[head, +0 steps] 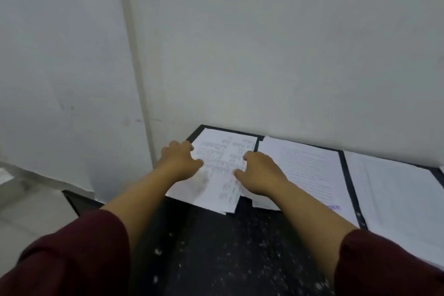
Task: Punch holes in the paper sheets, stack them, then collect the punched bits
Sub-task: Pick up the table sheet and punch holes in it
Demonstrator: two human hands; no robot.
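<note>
1. A pale wall (72, 55) fills the left and the top of the head view, meeting a second wall at a corner seam; a strip of light floor (28, 204) shows at the lower left.
2. A dark speckled countertop (228, 259) runs from the bottom centre back to the wall, dotted with small white flecks; whether these are paper bits or the stone's own pattern cannot be told.
3. The left hand (179, 162), on a bare forearm coming out of a dark red sleeve (67, 255), rests on the left edge of the printed paper stack (221, 170). Its fingers are curled at the edge, but whether they actually grip the sheets cannot be told.
4. That stack lies at the far left corner of the counter, close to the wall, its sheets slightly fanned at the near edge and carrying rows of printed text.
5. The right hand (260, 173) lies on the stack's right side, fingers spread and relaxed, touching the top sheet.
6. Just right of it lies a second paper pile (310, 170) with lines of text, beside the first stack.
7. Farther right, past a dark strip, a third set of white sheets (403, 194) reaches the frame's edge.
</note>
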